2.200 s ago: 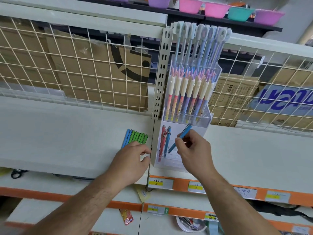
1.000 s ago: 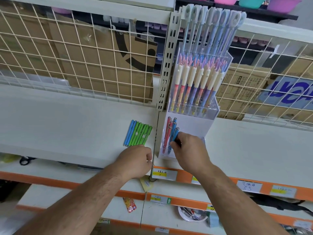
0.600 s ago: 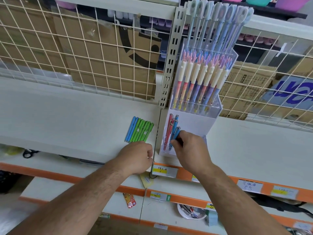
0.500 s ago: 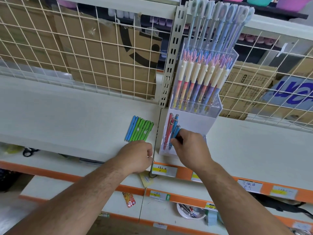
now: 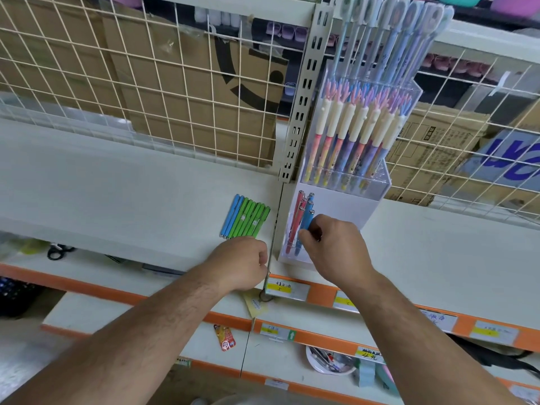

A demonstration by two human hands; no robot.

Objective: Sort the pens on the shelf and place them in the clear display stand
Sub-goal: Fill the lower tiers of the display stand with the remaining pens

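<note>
White shelf [image 5: 117, 185] bears the clear stand [image 5: 344, 206], with loose pens [image 5: 245, 217] in a row just left of it. The left hand [image 5: 242, 263] curls below them; whether it holds anything is unclear. The right hand [image 5: 333, 247] pinches a blue pen [image 5: 306, 222] in the stand's front slot: seat it fully and upright, then release.

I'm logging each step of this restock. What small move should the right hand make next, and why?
Probably let go of the blue pen. The right hand pinches it, and its lower end already sits inside the clear display stand, beside the red pens there. A row of loose pens, blue and green, lies on the shelf to be picked next.
</note>
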